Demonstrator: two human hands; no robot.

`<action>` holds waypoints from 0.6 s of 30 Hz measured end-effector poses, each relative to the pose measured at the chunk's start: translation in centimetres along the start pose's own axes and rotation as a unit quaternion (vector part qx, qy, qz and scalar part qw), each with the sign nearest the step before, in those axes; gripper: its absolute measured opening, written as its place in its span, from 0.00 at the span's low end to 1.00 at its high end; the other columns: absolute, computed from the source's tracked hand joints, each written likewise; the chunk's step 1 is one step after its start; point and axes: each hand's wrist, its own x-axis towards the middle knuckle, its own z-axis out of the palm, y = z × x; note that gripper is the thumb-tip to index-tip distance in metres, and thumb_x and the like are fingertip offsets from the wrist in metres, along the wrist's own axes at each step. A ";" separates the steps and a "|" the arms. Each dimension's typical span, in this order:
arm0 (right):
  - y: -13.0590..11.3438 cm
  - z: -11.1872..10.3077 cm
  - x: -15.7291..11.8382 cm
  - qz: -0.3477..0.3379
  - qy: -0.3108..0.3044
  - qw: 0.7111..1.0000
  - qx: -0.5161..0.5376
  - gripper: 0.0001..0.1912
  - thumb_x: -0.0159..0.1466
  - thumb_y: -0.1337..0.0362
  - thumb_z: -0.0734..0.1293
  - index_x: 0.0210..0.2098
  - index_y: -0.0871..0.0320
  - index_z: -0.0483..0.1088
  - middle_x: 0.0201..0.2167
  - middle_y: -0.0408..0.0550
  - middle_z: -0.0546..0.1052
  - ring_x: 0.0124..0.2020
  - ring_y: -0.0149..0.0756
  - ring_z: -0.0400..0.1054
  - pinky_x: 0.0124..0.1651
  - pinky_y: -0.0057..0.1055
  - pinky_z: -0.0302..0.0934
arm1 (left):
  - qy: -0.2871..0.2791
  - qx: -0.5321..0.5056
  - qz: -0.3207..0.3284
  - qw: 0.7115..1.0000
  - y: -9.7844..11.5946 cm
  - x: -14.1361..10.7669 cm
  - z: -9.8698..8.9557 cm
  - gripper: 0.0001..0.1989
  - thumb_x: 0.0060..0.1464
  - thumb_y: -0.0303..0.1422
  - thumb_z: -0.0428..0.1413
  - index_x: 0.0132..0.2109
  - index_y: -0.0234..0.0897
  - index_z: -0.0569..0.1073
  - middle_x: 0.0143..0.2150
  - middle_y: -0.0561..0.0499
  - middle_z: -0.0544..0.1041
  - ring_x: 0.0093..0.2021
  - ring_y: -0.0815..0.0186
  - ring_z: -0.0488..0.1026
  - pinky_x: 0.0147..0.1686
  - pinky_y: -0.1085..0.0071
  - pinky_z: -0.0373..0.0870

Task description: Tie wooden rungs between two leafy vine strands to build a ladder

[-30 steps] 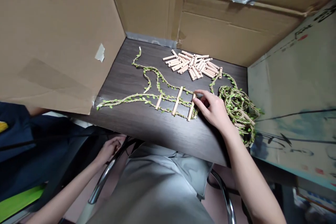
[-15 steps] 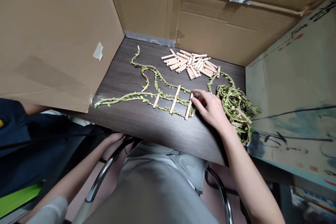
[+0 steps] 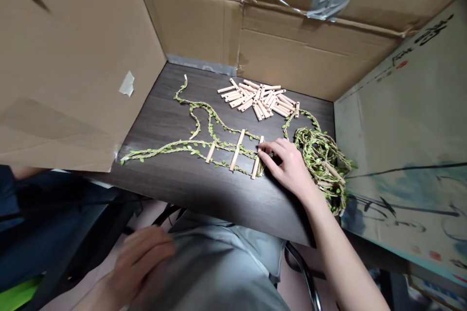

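A small rope ladder of leafy braided twine [image 3: 175, 145] lies across the dark table, with light wooden rods as rungs. My right hand [image 3: 288, 163] is at its right end, thumb and index finger closed on the rightmost rung, a wooden rod [image 3: 255, 167]. To the left of this rod are a middle rung [image 3: 237, 150] and a shorter one [image 3: 210, 152]. Close by the right wrist is a tangled heap of leafy twine [image 3: 321, 160] with some rods in it. My left hand [image 3: 144, 257] hovers blurred over my lap, its fingers curled but smeared by motion.
A pile of loose wooden rods [image 3: 255, 97] with holes at their ends lies at the back of the table [image 3: 175, 184]. Cardboard walls stand at the left [image 3: 73, 58] and back [image 3: 284, 53], and a painted panel [image 3: 401, 155] at the right.
My left hand has come up from beside the chair's armrest to over my lap. My right hand remains at the rightmost rung, its fingers slightly lower along it. The camera has tilted up a little.
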 end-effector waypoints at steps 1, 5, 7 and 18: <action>0.1 0.1 0.0 0.000 0.001 1.000 0.001 0.12 0.73 0.59 0.64 0.49 0.56 0.76 0.36 0.48 0.75 0.42 0.42 0.68 0.48 0.40 0.61 | 0.012 -0.004 0.025 1.000 0.5 2.6 0.7 0.14 0.55 0.20 0.52 0.43 0.42 0.75 0.37 0.48 0.79 0.36 0.62 0.77 0.36 0.66 0.75; 0.6 0.7 0.0 -0.002 0.015 1.000 0.003 0.11 0.74 0.59 0.64 0.48 0.56 0.76 0.36 0.48 0.76 0.42 0.42 0.68 0.47 0.40 0.60 | 0.040 0.006 -0.001 0.999 0.9 13.2 4.0 0.13 0.60 0.21 0.54 0.50 0.38 0.72 0.46 0.44 0.77 0.45 0.59 0.75 0.47 0.62 0.73; 0.7 0.8 0.0 -0.003 0.012 1.000 -0.001 0.12 0.74 0.59 0.63 0.49 0.56 0.76 0.36 0.48 0.76 0.42 0.42 0.68 0.47 0.40 0.60 | -0.003 0.070 -0.034 0.997 0.6 17.3 5.6 0.14 0.65 0.27 0.53 0.56 0.34 0.70 0.53 0.39 0.76 0.53 0.52 0.72 0.52 0.55 0.70; 0.1 0.6 -0.2 -0.019 -0.016 0.999 -0.032 0.17 0.71 0.53 0.68 0.54 0.56 0.75 0.39 0.50 0.75 0.45 0.45 0.67 0.48 0.41 0.59 | -0.161 0.139 -0.092 0.973 -2.4 21.4 8.6 0.12 0.68 0.36 0.51 0.54 0.40 0.74 0.50 0.44 0.73 0.51 0.51 0.68 0.49 0.54 0.60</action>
